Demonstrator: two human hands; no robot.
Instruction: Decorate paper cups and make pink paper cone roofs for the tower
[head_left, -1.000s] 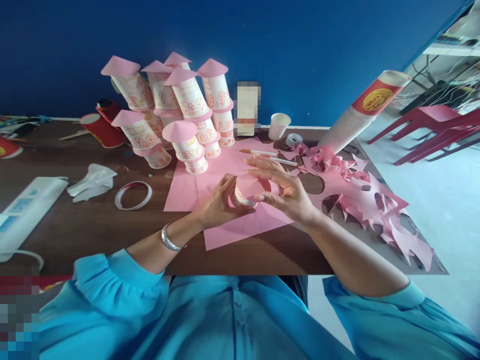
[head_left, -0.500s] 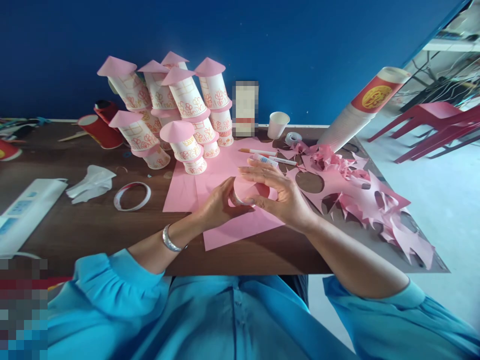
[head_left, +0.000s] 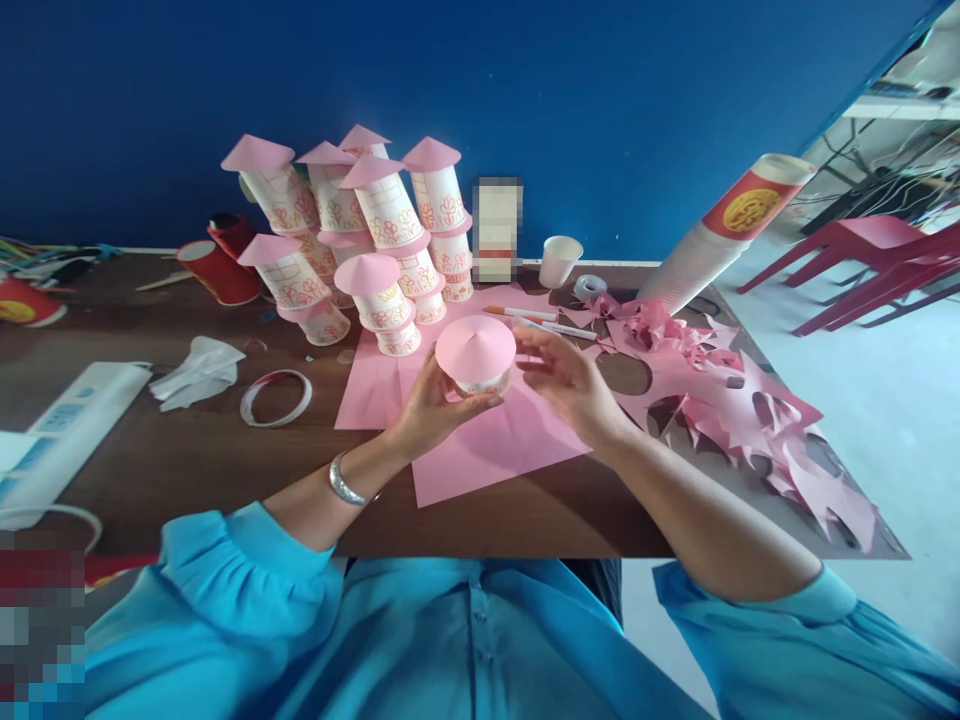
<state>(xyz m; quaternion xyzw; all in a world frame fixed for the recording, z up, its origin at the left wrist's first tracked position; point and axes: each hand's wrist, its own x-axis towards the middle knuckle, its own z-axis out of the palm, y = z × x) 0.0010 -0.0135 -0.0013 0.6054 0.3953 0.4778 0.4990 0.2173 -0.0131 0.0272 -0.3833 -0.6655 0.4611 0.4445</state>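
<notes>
My left hand (head_left: pixel 435 405) grips a decorated paper cup (head_left: pixel 487 384) topped by a pink paper cone (head_left: pixel 476 352), held over pink paper sheets (head_left: pixel 480 465). The thumb lies across the cup's near side. To the right of the cone, my right hand (head_left: pixel 570 385) is open with its fingers spread; its fingertips are close to the cup, with a small gap. Behind the held cup stand several cup towers (head_left: pixel 390 215) with pink cone roofs and pink rings between the cups.
Markers (head_left: pixel 555 328), a white cup (head_left: pixel 560 262) and a small tape roll (head_left: pixel 590 288) lie behind my right hand. Pink scraps (head_left: pixel 780 420) and a tall cup stack (head_left: pixel 697 250) are at the right. A larger tape ring (head_left: pixel 276 399) and a power strip (head_left: pixel 67 425) are left.
My right hand has come off the pink cone and opened to the right. The cone, previously covered by its fingers, now faces up in full view. The whole view has shifted slightly.
</notes>
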